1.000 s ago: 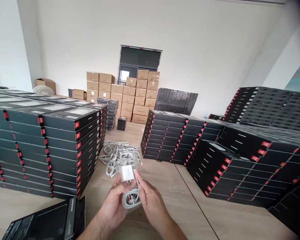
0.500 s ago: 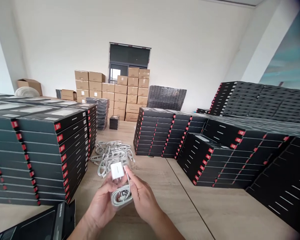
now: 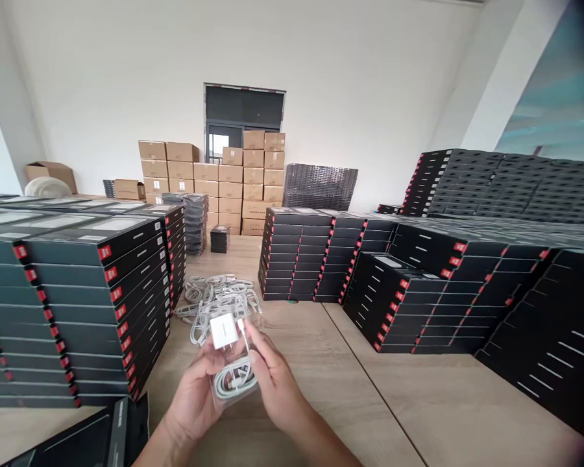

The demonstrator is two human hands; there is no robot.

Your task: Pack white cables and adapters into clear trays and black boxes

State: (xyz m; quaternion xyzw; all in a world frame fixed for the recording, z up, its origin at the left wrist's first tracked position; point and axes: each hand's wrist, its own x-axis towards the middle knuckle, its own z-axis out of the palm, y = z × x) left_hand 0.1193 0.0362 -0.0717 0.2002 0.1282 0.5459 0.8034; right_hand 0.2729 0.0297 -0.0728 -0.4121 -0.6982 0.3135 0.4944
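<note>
Both of my hands hold a clear plastic tray point(image 3: 231, 363) over the wooden table point(image 3: 321, 383). A white charger plug point(image 3: 223, 331) sits in its upper part and a coiled white cable point(image 3: 233, 381) in its lower part. My left hand point(image 3: 194, 402) grips the tray's left side. My right hand point(image 3: 272, 386) grips the right side, thumb on the tray near the plug. Just beyond lies a pile of bagged white cables point(image 3: 219, 299).
Tall stacks of black boxes with red tabs stand at the left point(image 3: 78, 298) and right point(image 3: 448, 285). An open black box point(image 3: 87, 441) lies at the bottom left. Brown cartons point(image 3: 224, 185) are stacked against the far wall below a dark window.
The view has swung slightly right, so the hands and tray sit further left and lower in the picture. The grip on the tray looks the same.
</note>
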